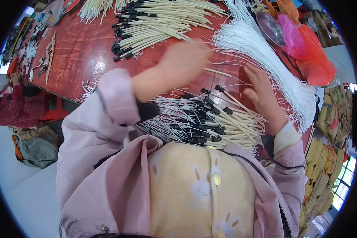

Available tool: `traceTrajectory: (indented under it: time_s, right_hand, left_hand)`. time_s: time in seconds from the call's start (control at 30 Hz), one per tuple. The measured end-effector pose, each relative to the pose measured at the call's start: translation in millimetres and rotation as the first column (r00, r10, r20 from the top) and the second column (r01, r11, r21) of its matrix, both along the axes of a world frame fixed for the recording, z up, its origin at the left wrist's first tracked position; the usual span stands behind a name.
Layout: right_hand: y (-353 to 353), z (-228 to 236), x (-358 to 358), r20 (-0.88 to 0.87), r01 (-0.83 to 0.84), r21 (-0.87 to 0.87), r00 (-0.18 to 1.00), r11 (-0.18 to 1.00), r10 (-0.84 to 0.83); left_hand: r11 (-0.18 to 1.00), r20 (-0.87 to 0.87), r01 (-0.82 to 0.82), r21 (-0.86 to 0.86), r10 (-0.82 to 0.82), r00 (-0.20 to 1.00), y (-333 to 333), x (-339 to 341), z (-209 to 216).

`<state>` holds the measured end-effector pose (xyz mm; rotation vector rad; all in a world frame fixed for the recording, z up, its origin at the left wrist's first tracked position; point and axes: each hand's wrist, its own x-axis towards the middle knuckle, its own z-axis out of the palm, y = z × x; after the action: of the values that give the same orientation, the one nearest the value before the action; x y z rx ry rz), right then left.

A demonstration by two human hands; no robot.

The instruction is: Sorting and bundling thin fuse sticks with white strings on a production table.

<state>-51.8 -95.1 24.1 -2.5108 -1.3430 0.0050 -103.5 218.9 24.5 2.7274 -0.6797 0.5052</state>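
Note:
My left hand (186, 57) is smeared by motion over the red table, so its fingers cannot be made out. Just below it lies a single cream stick (218, 72), and I cannot tell whether the hand touches it. My right hand (261, 90) has its thumb and fingers apart, with thin white strings running close to the fingertips. Directly in front of me is a heap of cream sticks with black ends (242, 123), white strings (172, 115) trailing from it to the left. Beside my right hand spreads a long bundle of loose white strings (250, 47).
Another big pile of black-ended cream sticks (154, 23) lies across the red table (79, 55). A metal bowl (270, 28) and pink and red plastic bags (311, 55) stand at the far right. Filled sacks (321, 158) are stacked off the right side. Another person's sleeve (18, 107) shows at left.

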Motion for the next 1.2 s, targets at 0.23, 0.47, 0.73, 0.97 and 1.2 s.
traceTrajectory:
  time_s: [0.23, 0.47, 0.73, 0.97, 1.2]
  right_hand:
    - [44, 11, 21, -0.024, -0.038, 0.056, 0.999, 0.998, 0.039]
    - [76, -3, 27, 0.167, -0.144, 0.021, 0.976, 0.989, 0.139]
    - [40, 34, 28, 0.201, -0.112, 0.174, 0.977, 0.978, 0.077]
    - [2, 117, -57, -0.018, -0.069, 0.177, 0.997, 0.982, 0.073]
    - [-34, 92, -106, -0.305, -0.029, -0.062, 0.952, 0.998, 0.009]
  left_hand:
    - [0.894, -0.319, -0.355, -0.274, 0.264, 0.910, 82, -47, 13]
    - [0.949, -0.224, -0.242, -0.200, 0.196, 0.955, 87, -46, -17]
    - [0.597, -0.315, -0.579, -0.556, 0.494, 0.811, 171, -66, 19]
    - [0.315, -0.240, -0.722, -0.616, 0.798, 0.553, 280, -178, 46]
    - [0.575, -0.495, -0.810, 0.117, 0.740, 0.454, 262, -174, 25]
